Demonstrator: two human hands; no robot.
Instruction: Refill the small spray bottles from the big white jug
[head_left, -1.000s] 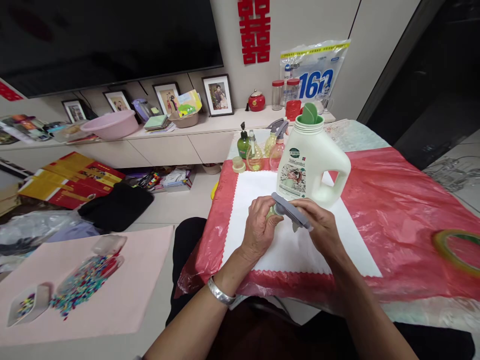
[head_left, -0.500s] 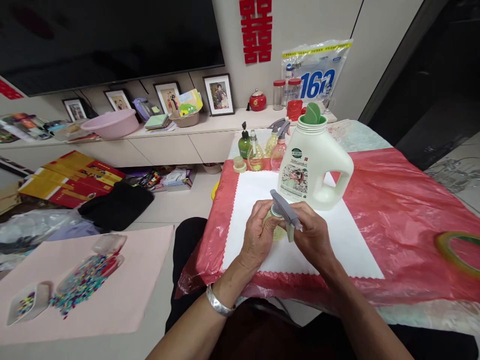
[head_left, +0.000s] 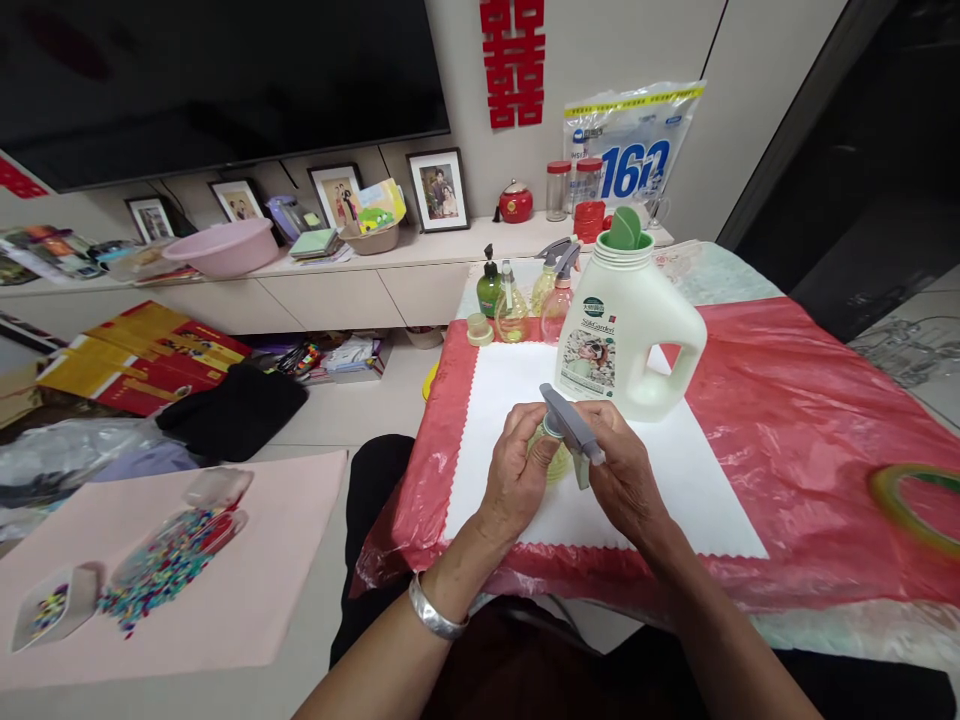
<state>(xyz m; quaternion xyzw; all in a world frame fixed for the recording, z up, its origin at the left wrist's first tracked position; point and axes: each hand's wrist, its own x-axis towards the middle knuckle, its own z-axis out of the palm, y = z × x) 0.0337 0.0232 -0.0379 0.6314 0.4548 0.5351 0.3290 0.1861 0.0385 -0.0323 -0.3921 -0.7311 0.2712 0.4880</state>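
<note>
A small yellow-tinted spray bottle (head_left: 556,462) with a grey trigger head (head_left: 570,426) stands on the white cloth (head_left: 510,390). My left hand (head_left: 517,475) is wrapped round the bottle's body. The fingers of my right hand (head_left: 626,478) are closed on the grey trigger head. Just behind the hands stands a big white detergent jug (head_left: 626,330) with a green funnel (head_left: 622,228) in its mouth.
Several small pump and spray bottles (head_left: 517,295) and a cream cap (head_left: 478,328) stand at the far edge of the red plastic table cover (head_left: 810,400). A tape roll (head_left: 911,500) lies at the right. Coloured beads (head_left: 161,565) lie on a pink mat at the left.
The grey trigger head has turned from pointing right to pointing more towards me, and both hands have shifted slightly while staying on the small bottle.
</note>
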